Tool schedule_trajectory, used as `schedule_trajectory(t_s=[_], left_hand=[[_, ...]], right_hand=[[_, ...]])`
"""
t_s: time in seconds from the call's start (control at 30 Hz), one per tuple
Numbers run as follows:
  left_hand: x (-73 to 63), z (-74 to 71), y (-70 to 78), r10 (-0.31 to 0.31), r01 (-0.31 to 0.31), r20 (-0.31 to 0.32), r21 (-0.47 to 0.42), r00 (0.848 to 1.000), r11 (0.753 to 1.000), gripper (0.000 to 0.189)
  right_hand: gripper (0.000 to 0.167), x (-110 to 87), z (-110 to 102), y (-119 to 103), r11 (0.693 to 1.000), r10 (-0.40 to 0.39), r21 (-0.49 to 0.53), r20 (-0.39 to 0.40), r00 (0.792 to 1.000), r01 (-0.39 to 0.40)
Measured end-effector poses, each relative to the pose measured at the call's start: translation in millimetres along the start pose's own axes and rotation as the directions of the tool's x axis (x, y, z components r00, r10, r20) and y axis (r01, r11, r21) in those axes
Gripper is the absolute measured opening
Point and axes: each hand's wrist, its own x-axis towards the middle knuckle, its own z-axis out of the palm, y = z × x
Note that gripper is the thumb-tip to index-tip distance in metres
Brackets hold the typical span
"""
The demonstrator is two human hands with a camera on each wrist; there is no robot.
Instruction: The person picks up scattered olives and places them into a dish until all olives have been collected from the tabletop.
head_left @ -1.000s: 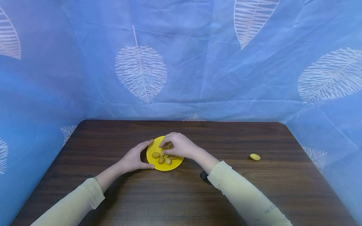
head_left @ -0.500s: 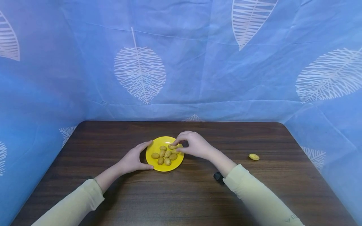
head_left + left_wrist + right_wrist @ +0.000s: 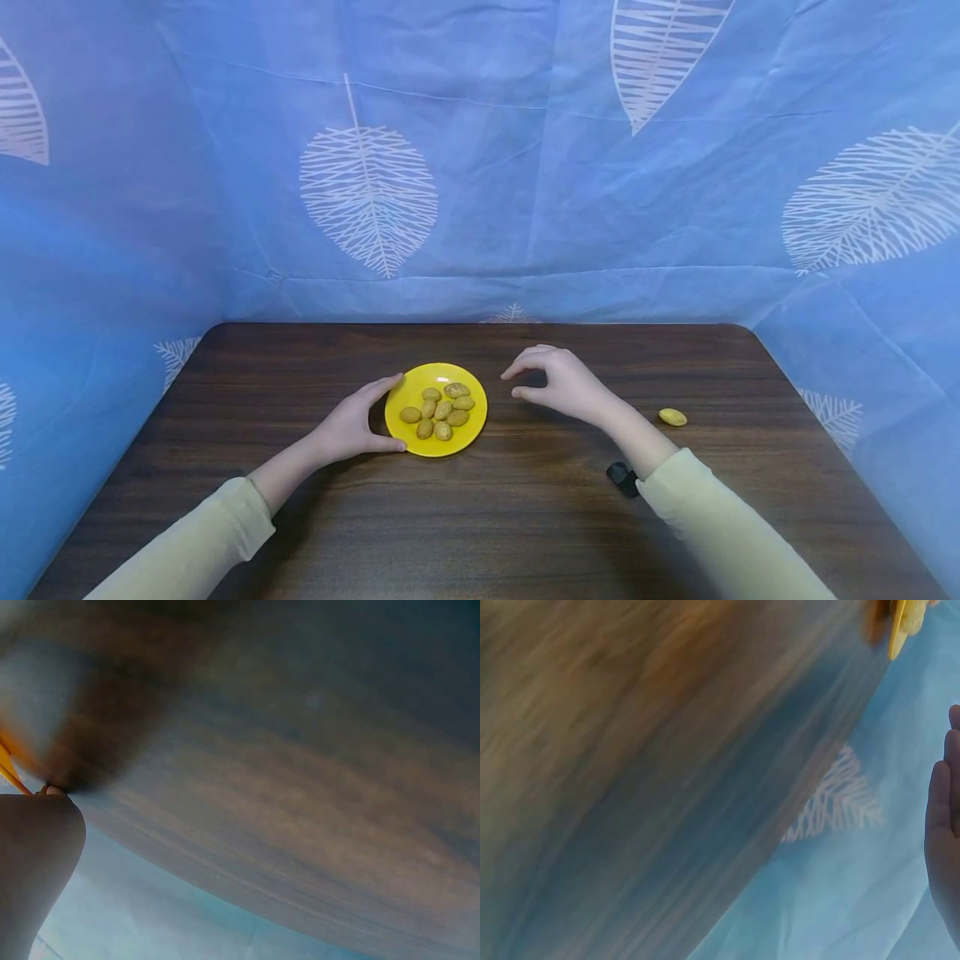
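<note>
My left hand (image 3: 347,429) holds the left side of a round yellow plate (image 3: 476,425), its fingers at the far-left rim and its thumb at the near rim. Several oval, yellowish-brown pieces, like nuts or small dried fruits, lie on the plate; one speckled piece (image 3: 457,390) rests toward the back right. My right hand (image 3: 562,383) hovers right of the plate, thumb and fingers apart with nothing between them. The right wrist view catches the plate edge (image 3: 897,634) at the top and the right fingers (image 3: 939,795) at the side.
One more oval yellow piece (image 3: 672,417) lies alone on the dark wooden table (image 3: 480,533), beyond the right forearm. A small black object (image 3: 622,479) shows beside the right wrist. Blue cloth (image 3: 510,192) with white leaf prints stands behind and on both sides.
My right hand has let go of the speckled piece at the plate's back right and drawn away to the right. The left hand has stayed at the plate.
</note>
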Motion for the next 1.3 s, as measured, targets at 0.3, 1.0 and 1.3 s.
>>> schedule_trajectory(t_s=[0.3,1.0,1.3], left_hand=[[-1.1,-0.7,4.3,-0.001,0.001,0.003,0.005,1.0,1.0,0.106],[0.2,-0.2,2.3,-0.02,0.02,0.012,-0.004,1.0,1.0,0.107],[-0.1,-0.9,3.5,-0.019,0.019,0.012,-0.001,1.0,1.0,0.107]], right_hand=[[0.024,-24.0,-19.1,23.9,0.999,0.033,-0.024,-0.068,0.997,-0.034],[0.027,-85.4,-59.6,64.0,0.982,0.162,-0.069,-0.186,0.969,-0.177],[0.025,-109.6,-67.2,77.7,0.968,0.2,-0.108,-0.221,0.955,-0.228]])
